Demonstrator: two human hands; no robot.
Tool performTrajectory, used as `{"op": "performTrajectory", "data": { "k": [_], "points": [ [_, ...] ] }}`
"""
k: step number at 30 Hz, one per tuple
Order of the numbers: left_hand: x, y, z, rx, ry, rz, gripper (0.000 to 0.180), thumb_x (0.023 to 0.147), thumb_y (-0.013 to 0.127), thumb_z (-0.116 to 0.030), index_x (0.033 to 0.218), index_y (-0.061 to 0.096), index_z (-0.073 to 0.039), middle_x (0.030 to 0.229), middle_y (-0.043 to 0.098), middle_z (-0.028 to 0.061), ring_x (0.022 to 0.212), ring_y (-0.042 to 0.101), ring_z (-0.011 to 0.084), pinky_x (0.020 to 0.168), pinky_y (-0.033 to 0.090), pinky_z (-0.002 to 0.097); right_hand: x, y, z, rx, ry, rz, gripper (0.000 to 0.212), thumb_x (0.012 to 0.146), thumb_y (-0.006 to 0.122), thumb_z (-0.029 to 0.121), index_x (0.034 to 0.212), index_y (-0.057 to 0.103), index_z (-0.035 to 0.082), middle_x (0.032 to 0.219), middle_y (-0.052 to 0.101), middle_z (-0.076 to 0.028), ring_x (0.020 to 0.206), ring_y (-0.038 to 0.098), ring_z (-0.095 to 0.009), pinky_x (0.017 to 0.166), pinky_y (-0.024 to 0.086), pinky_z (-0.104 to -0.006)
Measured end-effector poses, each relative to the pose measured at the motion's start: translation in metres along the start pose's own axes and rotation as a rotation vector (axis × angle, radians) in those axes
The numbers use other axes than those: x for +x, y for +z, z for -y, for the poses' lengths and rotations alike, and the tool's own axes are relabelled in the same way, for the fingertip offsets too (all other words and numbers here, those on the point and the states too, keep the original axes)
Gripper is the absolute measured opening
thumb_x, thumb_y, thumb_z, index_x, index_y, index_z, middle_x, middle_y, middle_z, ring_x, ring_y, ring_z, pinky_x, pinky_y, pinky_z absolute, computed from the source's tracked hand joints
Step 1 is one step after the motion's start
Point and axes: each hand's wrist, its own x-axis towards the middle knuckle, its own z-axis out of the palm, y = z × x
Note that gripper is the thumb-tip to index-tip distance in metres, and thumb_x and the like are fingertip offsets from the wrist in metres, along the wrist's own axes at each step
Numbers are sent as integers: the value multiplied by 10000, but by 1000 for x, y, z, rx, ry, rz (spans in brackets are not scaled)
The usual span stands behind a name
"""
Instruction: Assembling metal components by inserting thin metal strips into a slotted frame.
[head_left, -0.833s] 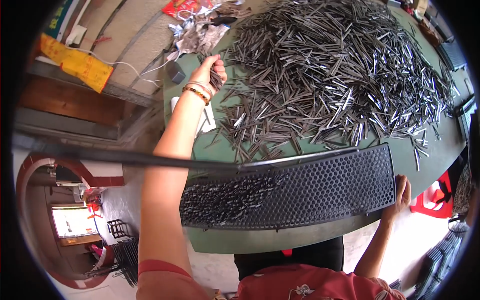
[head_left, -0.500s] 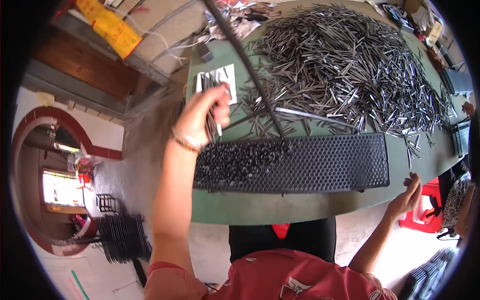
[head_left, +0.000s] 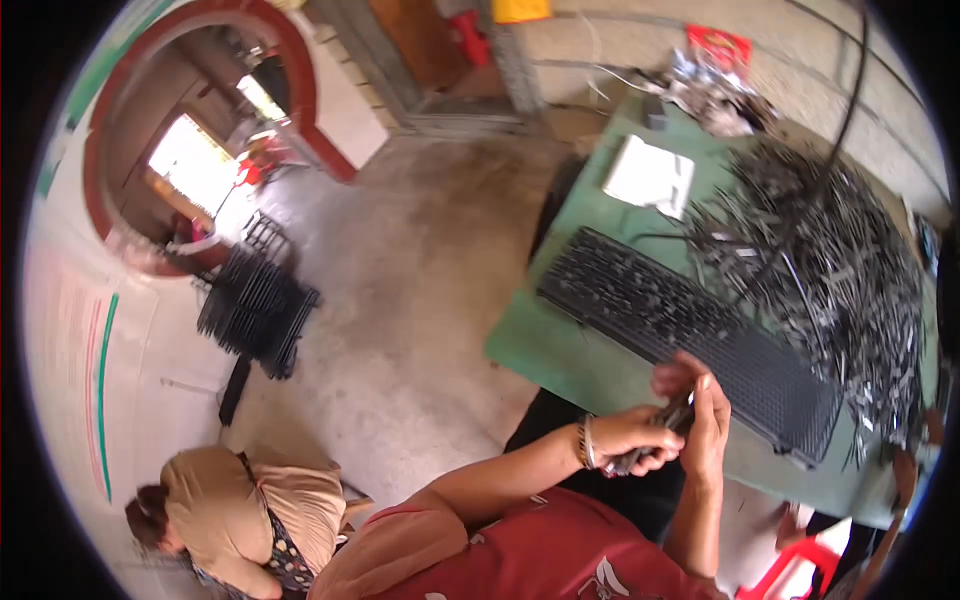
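Note:
In front of my red shirt, my left hand (head_left: 645, 440) is closed around a bundle of thin dark strips (head_left: 676, 416). My right hand (head_left: 707, 425) meets it there, its fingers bent about the upper end of the bundle; some of them are smeared by motion. Beyond the hands lies a long black perforated tray (head_left: 770, 385) on the green table (head_left: 540, 335). Its left part is covered with many small dark pieces, and its right part shows bare holes. A large heap of loose dark strips (head_left: 850, 270) spreads behind the tray.
A white pad (head_left: 648, 175) lies at the table's far left, near a small dark block (head_left: 654, 112). A dark rod (head_left: 845, 130) crosses above the heap. Stacked black racks (head_left: 255, 310) stand on the floor at left. Another person (head_left: 225, 510) bends at lower left; a red stool (head_left: 795, 570) is at lower right.
The view has swung to the left. My left hand has come back from over the white pad with the strips to my body, and my right hand has joined it at the bundle.

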Motion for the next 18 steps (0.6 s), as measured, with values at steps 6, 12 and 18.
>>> {"op": "performTrajectory", "data": {
  "k": [6,12,18],
  "points": [
    [-14,-12,18,-82,63,0,181,833,593,-196,755,485,-74,582,458,-16,425,416,49,361,333,187,-4,16,-17,93,171,74,272,941,517,213,1086,579,-9,886,648,-121,726,618,-165,660,526,-284],
    [-2,-20,30,13,159,-48,182,861,539,-164,746,493,-32,501,426,-20,382,392,58,363,299,205,-12,10,-31,126,162,-138,273,945,507,197,1102,577,-15,906,651,-120,776,623,-167,689,519,-278],
    [-6,-15,30,42,161,-110,168,857,546,-176,759,501,-48,547,465,5,383,396,68,357,317,205,-30,-1,-36,-105,96,-74,312,953,499,222,1115,586,-31,957,661,-135,839,622,-170,748,503,-278]
  ]
}}
